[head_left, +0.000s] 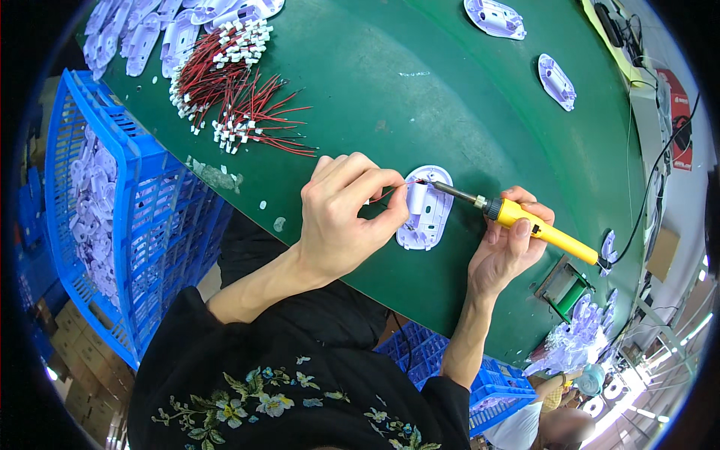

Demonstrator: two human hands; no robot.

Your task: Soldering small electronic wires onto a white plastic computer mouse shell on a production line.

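L hand (341, 217) pinching red wire (390, 193) at white housing (425, 208); R hand (510, 244) wrapped round soldering iron (517, 216). Risk: tip slips, burns fingertips/melts plastic.

Assy workshop: soldering iron (525, 220), wire pile (232, 82).

Brown cardboard boxes (71, 360) stack at eight o'clock; a red rectangular sign (679, 127) hangs at two o'clock.
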